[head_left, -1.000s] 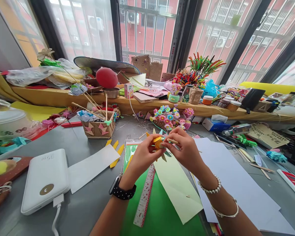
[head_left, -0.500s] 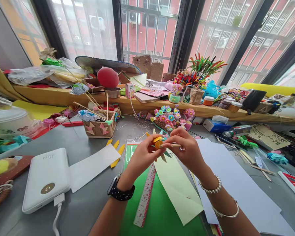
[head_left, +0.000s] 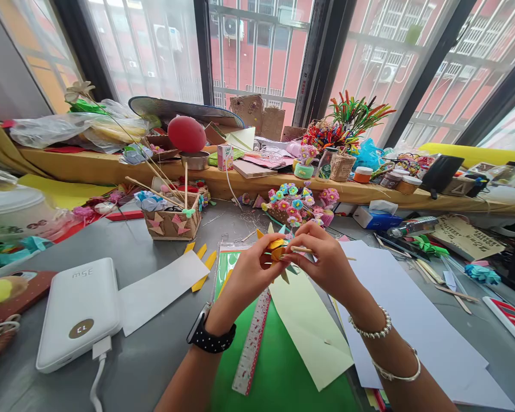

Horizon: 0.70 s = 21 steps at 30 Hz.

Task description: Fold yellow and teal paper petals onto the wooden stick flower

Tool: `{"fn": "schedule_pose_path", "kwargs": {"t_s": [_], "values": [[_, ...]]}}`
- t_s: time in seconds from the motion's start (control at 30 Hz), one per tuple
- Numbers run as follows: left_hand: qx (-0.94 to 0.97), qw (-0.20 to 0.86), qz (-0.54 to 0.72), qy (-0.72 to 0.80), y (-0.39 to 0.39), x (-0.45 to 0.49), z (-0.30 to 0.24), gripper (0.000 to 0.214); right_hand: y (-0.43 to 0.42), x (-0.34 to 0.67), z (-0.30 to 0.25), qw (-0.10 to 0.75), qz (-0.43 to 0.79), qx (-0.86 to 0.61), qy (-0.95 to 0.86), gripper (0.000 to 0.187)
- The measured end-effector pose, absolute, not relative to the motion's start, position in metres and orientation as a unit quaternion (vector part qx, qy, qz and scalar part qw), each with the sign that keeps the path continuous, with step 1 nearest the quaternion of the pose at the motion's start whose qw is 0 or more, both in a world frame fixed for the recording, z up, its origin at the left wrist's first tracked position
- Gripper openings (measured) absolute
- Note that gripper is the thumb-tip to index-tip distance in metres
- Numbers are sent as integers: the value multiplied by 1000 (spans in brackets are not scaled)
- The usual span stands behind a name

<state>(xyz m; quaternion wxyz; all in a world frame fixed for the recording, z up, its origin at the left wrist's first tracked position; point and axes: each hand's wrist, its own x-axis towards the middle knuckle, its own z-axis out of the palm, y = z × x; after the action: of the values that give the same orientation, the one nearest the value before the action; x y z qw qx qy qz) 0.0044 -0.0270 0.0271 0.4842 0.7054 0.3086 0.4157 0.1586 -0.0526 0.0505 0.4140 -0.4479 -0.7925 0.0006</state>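
Barred windows (head_left: 257, 57) fill the top of the frame above a cluttered ledge (head_left: 257, 187), which bounds the far side of the grey bench (head_left: 154, 349). At centre, my left grip (head_left: 251, 264) pinches a yellow paper flower (head_left: 277, 250) between thumb and fingers; my right grip (head_left: 324, 256) pinches a thin stick (head_left: 301, 249) close to it. Small flowers (head_left: 294, 204) crowd the bench just beyond my hands, with a cardboard basket (head_left: 166, 232) left of centre. Beneath lie a green folder (head_left: 287, 375), a ruler (head_left: 251, 346) and pale green paper (head_left: 313, 335); white sheets (head_left: 395, 303) cover the right. On the white power bank (head_left: 79, 309) at left I read what looks like "35W"; writing on a tan sheet (head_left: 470, 237), far right, is too small to read. Bare bench opens at lower left, between power bank and left forearm (head_left: 191, 375).
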Motion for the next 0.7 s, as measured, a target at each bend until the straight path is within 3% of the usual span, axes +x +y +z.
{"fn": "schedule_pose_path", "kwargs": {"t_s": [0.7], "values": [[655,553,406,318,-27,1,33,44,-54,163,53,418,-22,-422,-805,7]]}}
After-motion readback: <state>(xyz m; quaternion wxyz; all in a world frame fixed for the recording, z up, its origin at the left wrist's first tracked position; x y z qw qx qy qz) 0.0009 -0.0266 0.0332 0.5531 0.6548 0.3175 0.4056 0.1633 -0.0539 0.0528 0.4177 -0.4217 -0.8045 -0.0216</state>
